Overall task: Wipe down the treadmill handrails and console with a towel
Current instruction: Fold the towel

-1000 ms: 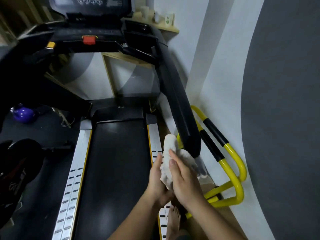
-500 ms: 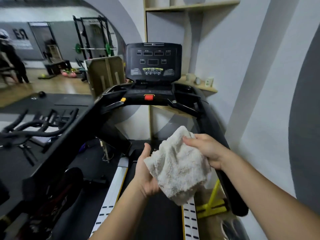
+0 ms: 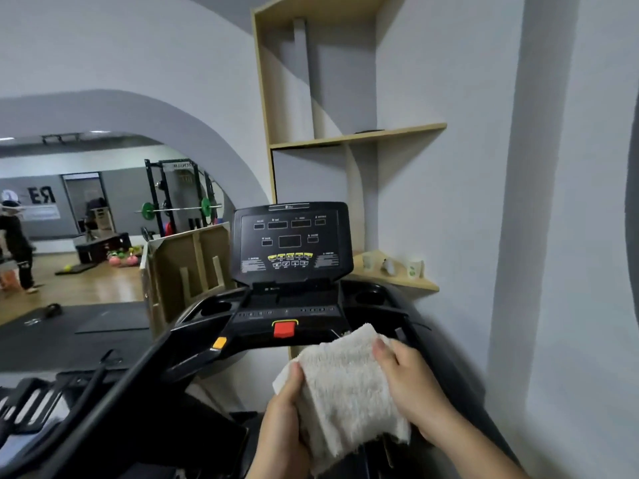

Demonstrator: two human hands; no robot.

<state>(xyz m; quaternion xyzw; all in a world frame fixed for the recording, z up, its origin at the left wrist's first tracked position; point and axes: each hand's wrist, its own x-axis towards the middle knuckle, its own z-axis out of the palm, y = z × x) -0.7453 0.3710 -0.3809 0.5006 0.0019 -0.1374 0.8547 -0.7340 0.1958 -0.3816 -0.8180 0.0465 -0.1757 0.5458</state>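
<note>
A cream terry towel hangs between both hands, low in the middle of the view. My left hand grips its left edge, thumb on top. My right hand holds its upper right corner with curled fingers. The black treadmill console stands upright just beyond, with a red stop button below its display. The left handrail slopes down to the lower left. The right handrail runs behind my right hand and is mostly hidden. The towel touches neither the console nor the rails.
A wooden wall shelf with paper cups sits right of the console. A plywood box stands to the left. Another machine's black bars are at the lower left. A person stands far left near a squat rack.
The view has tilted up from the treadmill deck to the console. Both hands lifted the towel away from the right handrail's lower end and spread it out at chest height.
</note>
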